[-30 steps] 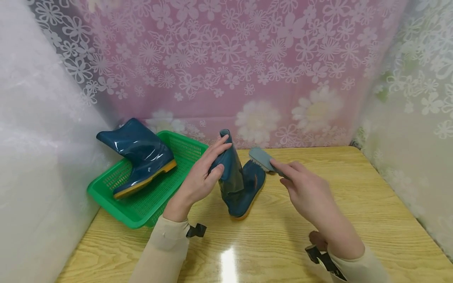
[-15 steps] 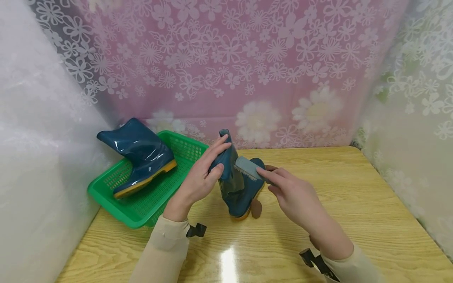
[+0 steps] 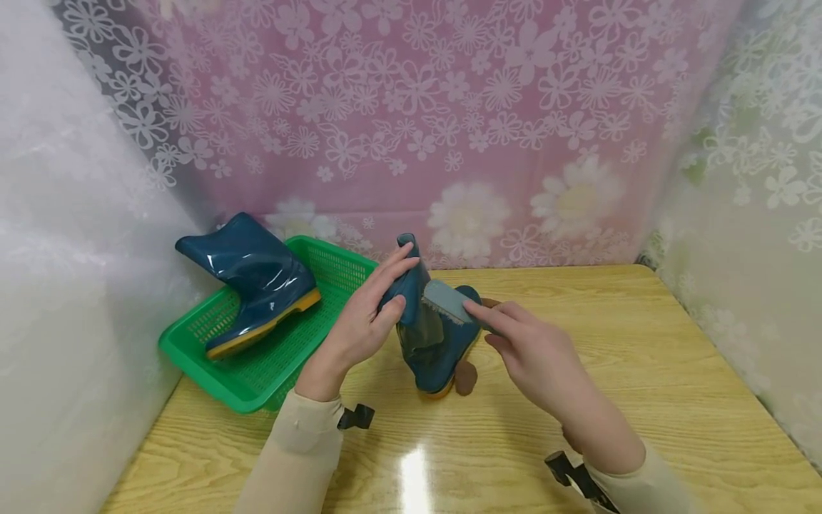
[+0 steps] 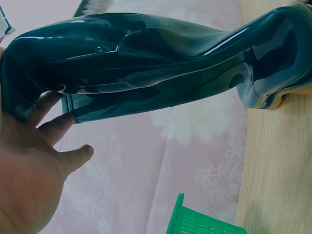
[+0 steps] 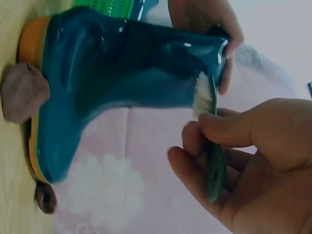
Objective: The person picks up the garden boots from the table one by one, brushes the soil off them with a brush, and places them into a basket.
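Note:
A dark blue rubber boot [image 3: 443, 357] with an orange sole stands on the table. My left hand [image 3: 359, 314] grips the top of its shaft, fingers on one side and thumb on the other; the left wrist view has the glossy shaft [image 4: 146, 53] stretching away from the fingers. In my right hand [image 3: 539, 357] is a grey-green scrubbing brush [image 3: 446, 300], pinched by its handle with the forefinger along it. Its pale bristles [image 5: 202, 95] are right at the front of the shaft near the top. A brown lump [image 3: 466, 378] lies beside the boot's sole.
Left of the hands, a green plastic basket [image 3: 257, 403] holds another blue boot [image 3: 263, 271], tilted across its rim. Another brown piece [image 5: 46, 197] shows by the toe. A pink flowered curtain [image 3: 417, 143] hangs behind the wooden table [image 3: 642, 357].
My right hand has brought the brush left from over the toe to the shaft. The brown lump now shows beside the sole, where bare table was. My left hand stays put.

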A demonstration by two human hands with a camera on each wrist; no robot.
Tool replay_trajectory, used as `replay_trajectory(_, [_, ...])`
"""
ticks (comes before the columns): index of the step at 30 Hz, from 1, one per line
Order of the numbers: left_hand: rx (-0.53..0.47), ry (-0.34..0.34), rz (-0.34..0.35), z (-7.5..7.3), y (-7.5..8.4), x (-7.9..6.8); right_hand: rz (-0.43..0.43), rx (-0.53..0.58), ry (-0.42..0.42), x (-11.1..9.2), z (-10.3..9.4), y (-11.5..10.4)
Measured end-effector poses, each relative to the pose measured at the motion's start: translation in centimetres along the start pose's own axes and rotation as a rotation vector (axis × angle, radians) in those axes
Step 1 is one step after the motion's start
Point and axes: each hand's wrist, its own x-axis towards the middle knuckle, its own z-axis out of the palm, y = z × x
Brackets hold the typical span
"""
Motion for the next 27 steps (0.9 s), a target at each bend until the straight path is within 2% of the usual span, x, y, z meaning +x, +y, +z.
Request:
replay_trajectory(3, [-0.002, 0.005, -0.004, -0.1, -0.1, -0.1, -0.013, -0.011, -0.045, 0.0, 0.2, -0.1])
replay_trajectory(6, [0.001, 0.007, -0.009, -0.1, -0.1, -0.1, 0.032, -0.054, -0.091, -0.2, -0.2, 0.1])
replay_trajectory(9, [0.004, 0.004, -0.007, -0.1, -0.1, -0.1, 0.056, -0.058, -0.073, -0.3, -0.5, 0.2])
replay_trajectory(13, [-0.003, 0.004, -0.009, -0.2, -0.1, 0.0, -0.004, -0.002, -0.028, -0.1, -0.3, -0.3])
replay_trajectory(16, [-0.001, 0.010, -0.026, -0.3, -0.1, -0.1, -0.022, -0.006, -0.055, 0.0, -0.1, -0.6])
replay_trajectory(21, [0.000, 0.007, -0.037, -0.4, 0.0, -0.1, 0.040, -0.076, -0.121, -0.5, -0.6, -0.1])
replay_trajectory(27, [-0.008, 0.002, -0.023, -0.3, 0.1, 0.0, 0.089, -0.119, -0.157, -1.2, -0.9, 0.6])
